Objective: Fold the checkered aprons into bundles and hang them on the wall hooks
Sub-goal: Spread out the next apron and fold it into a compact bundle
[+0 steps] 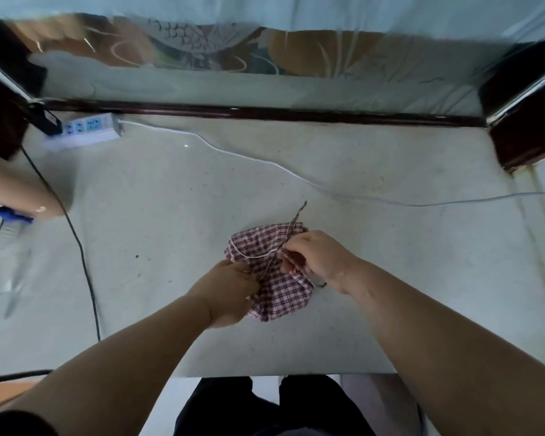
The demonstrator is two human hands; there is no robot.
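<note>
Apron (272, 278) is already bunched into a bundle on the table (170, 199), being tied. Left hand (230, 292) grips its edge, right hand (317, 258) pinches the strap (298, 215). Hanging not done (no hooks visible).

Checkered apron (274, 278) of thin woven cloth on a smooth, matt table (170, 215).

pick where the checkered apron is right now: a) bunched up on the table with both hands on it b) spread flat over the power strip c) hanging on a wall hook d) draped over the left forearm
a: the apron lies bunched on the table, and the left hand and the right hand both grip it.
</note>
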